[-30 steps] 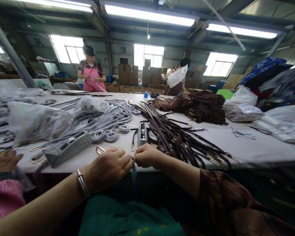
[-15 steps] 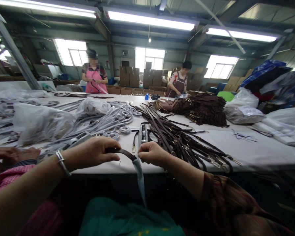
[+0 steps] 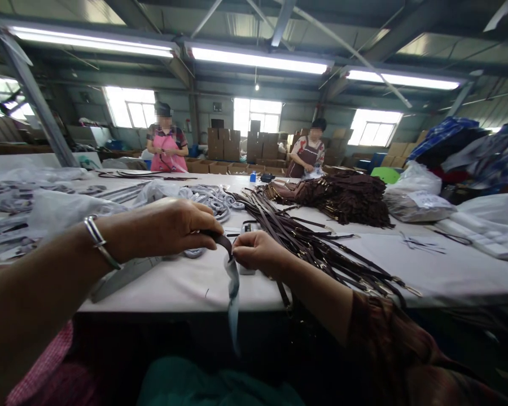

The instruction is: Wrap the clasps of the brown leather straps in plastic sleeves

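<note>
Your left hand (image 3: 182, 225) grips a dark brown strap (image 3: 224, 242) between thumb and fingers; your right hand (image 3: 260, 254) is closed, fingertips pinching the strap where a translucent plastic sleeve (image 3: 232, 287) begins; the strap bends down between your hands, over the white table (image 3: 173, 290), and the sleeve hangs past its near edge; a grey tape dispenser (image 3: 125, 277) sits partly hidden by your left forearm; brown straps (image 3: 309, 242) with metal clasps lie heaped beyond your right hand.

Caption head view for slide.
Left hand holding a flat dark-brown strap, right hand at its translucent plastic wrapping.
</note>
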A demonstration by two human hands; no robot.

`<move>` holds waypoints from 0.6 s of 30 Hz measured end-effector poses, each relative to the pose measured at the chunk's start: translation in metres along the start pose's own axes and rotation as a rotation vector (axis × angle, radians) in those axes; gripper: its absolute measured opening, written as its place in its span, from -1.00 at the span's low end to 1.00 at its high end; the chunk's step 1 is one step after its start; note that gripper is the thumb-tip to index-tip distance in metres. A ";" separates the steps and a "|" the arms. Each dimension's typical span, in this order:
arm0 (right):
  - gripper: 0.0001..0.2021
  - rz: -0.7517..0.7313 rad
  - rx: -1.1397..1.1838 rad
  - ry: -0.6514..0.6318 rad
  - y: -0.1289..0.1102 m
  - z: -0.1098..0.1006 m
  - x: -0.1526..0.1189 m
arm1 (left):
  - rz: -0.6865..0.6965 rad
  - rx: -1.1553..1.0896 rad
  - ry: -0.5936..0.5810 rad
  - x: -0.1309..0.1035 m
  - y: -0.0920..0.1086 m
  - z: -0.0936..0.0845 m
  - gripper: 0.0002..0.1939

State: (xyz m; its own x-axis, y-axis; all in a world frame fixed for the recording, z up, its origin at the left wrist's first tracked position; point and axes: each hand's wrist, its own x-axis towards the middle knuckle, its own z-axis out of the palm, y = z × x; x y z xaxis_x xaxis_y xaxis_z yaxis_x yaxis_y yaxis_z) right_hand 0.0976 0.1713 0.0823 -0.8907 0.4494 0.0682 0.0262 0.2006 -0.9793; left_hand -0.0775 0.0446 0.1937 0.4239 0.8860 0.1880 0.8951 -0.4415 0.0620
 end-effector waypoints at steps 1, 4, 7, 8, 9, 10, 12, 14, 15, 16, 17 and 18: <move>-0.92 -0.027 0.016 0.003 -0.004 -0.002 0.001 | 0.015 -0.005 0.022 0.001 -0.001 -0.004 -0.79; -0.91 -0.086 -0.041 0.033 -0.019 -0.006 0.005 | 0.065 0.026 0.008 0.007 -0.002 -0.010 -0.85; -0.90 -0.158 -0.118 0.047 -0.032 -0.007 0.010 | 0.087 0.086 -0.062 0.016 0.003 -0.008 -0.93; -0.89 -0.197 -0.166 0.046 -0.035 -0.006 0.012 | 0.088 0.096 -0.075 0.019 0.005 -0.007 -0.93; -0.87 -0.227 -0.218 0.043 -0.036 -0.005 0.013 | 0.084 0.099 -0.075 0.020 0.008 -0.007 -0.94; -0.86 -0.238 -0.250 0.039 -0.037 -0.005 0.014 | 0.078 0.098 -0.067 0.021 0.009 -0.008 -0.94; -0.86 -0.205 -0.216 0.045 -0.037 -0.005 0.014 | 0.053 0.073 -0.031 0.020 0.010 -0.011 -0.92; -0.88 -0.166 -0.153 0.088 -0.036 -0.006 0.013 | 0.020 0.020 0.008 0.014 0.007 -0.014 -0.85; -0.89 -0.156 -0.135 0.108 -0.036 -0.007 0.013 | -0.001 -0.011 0.025 0.011 0.005 -0.016 -0.83; -0.89 -0.150 -0.125 0.119 -0.035 -0.008 0.012 | -0.022 -0.043 0.040 0.008 0.003 -0.016 -0.83; -0.88 -0.144 -0.122 0.119 -0.034 -0.009 0.011 | -0.040 -0.073 0.055 0.006 0.001 -0.015 -0.83; -0.88 -0.136 -0.117 0.112 -0.033 -0.009 0.011 | -0.056 -0.097 0.071 0.005 -0.001 -0.012 -0.84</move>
State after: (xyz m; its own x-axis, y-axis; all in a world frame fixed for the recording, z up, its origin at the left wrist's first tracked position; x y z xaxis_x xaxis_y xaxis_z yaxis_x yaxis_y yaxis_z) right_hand 0.0910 0.1770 0.1174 -0.8335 0.5045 0.2252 -0.0322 0.3626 -0.9314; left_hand -0.0776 0.0474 0.2065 0.3594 0.8990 0.2502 0.8984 -0.4059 0.1679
